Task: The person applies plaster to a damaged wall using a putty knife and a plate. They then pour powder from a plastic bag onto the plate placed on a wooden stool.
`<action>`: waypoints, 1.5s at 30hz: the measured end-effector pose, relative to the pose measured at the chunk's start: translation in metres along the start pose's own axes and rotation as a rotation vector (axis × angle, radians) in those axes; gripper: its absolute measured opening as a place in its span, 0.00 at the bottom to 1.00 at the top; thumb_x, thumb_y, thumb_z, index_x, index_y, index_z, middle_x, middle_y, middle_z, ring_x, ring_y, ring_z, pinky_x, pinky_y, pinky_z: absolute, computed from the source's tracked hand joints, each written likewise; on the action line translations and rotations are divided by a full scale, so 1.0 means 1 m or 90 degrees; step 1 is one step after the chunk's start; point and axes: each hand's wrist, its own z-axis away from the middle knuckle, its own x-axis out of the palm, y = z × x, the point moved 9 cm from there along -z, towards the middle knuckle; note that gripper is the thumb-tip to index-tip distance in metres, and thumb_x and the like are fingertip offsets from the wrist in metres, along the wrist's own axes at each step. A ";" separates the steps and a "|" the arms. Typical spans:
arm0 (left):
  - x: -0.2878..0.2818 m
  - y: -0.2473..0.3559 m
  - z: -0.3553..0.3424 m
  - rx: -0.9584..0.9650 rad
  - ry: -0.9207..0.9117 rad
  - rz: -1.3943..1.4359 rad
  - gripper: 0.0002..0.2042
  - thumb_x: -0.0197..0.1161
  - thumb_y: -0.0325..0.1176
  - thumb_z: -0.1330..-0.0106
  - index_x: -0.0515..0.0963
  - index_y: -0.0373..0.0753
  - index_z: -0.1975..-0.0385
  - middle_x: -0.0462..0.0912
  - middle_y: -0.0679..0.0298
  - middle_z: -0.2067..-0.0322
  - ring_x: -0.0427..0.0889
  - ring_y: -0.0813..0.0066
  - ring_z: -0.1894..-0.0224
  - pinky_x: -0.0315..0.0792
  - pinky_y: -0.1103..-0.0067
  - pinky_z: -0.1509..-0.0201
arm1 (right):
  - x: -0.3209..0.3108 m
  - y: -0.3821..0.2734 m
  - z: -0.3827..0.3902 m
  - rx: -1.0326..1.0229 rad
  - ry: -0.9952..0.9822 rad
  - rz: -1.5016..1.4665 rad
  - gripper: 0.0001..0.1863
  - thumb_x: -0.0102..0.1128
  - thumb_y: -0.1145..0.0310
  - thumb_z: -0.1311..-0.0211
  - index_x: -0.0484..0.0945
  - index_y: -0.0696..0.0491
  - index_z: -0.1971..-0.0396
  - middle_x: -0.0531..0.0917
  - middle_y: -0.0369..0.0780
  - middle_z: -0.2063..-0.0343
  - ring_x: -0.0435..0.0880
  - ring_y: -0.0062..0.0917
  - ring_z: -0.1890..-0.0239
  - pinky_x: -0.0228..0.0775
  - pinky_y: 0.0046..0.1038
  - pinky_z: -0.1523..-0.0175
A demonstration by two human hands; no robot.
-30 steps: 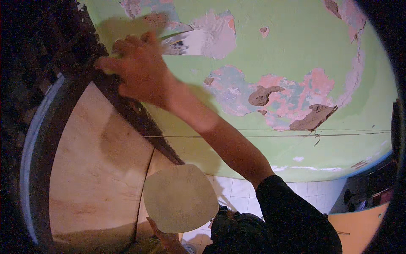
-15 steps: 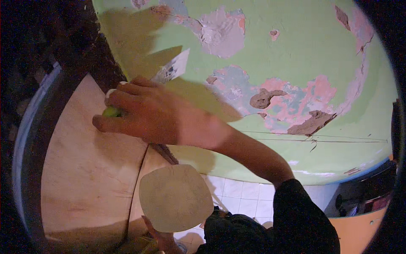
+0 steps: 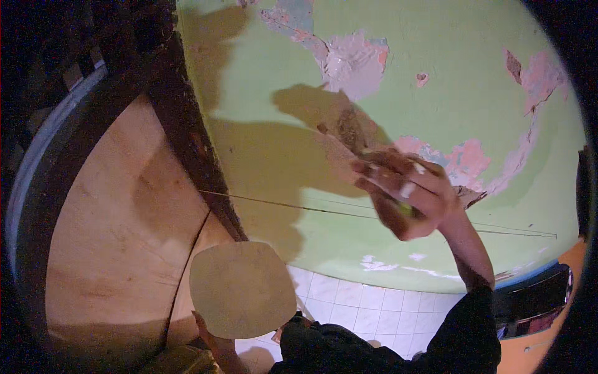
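Observation:
My right hand (image 3: pixel 430 196), white smears on its fingers, is closed round the green handle of a putty knife (image 3: pixel 405 209). The knife's blade is blurred and points up and left, close to a patch of peeled paint on the green wall (image 3: pixel 249 181). At the lower left, my left hand (image 3: pixel 215 340) grips the edge of a beige, rounded-square board (image 3: pixel 243 290); most of its fingers are hidden beneath. The board's face is turned up and looks plain.
Pink, grey and brown damaged patches (image 3: pixel 470 159) mark the wall, with whitish filler (image 3: pixel 352 65) higher up. A string (image 3: pixel 305 209) runs across it. On the left is a wooden door panel (image 3: pixel 118 249) in a dark frame (image 3: pixel 187 124). White tiles (image 3: pixel 355 305) cover the floor.
My right hand has swung right, from beside the door frame to the damaged part of the wall, with the putty knife. The board has shifted slightly left in view.

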 end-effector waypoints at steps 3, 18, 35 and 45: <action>0.012 0.004 0.005 0.019 -0.024 -0.023 0.30 0.45 0.56 0.28 0.63 0.39 0.36 0.70 0.55 0.40 0.70 0.57 0.40 0.69 0.58 0.39 | -0.010 0.027 0.021 0.161 -0.021 -0.137 0.20 0.63 0.82 0.58 0.79 0.61 0.58 0.84 0.48 0.58 0.85 0.38 0.57 0.82 0.34 0.57; 0.010 0.000 0.006 -0.007 -0.041 -0.048 0.32 0.43 0.57 0.27 0.61 0.37 0.34 0.67 0.53 0.37 0.68 0.55 0.38 0.65 0.57 0.37 | -0.032 0.089 0.051 0.221 0.144 0.102 0.29 0.70 0.86 0.52 0.65 0.58 0.51 0.85 0.51 0.64 0.87 0.37 0.57 0.81 0.34 0.51; -0.011 -0.015 0.002 -0.052 -0.008 0.007 0.34 0.48 0.59 0.30 0.61 0.39 0.34 0.66 0.55 0.37 0.68 0.56 0.38 0.66 0.59 0.38 | -0.084 0.120 0.035 0.282 0.304 -0.132 0.17 0.67 0.91 0.52 0.68 0.59 0.69 0.82 0.52 0.59 0.83 0.40 0.52 0.78 0.34 0.51; 0.012 -0.016 0.006 -0.031 -0.042 -0.011 0.34 0.47 0.60 0.30 0.60 0.40 0.33 0.66 0.55 0.37 0.68 0.57 0.38 0.66 0.59 0.37 | -0.045 0.123 0.026 0.306 0.073 -0.054 0.18 0.68 0.89 0.53 0.67 0.58 0.72 0.83 0.50 0.60 0.83 0.34 0.53 0.77 0.31 0.50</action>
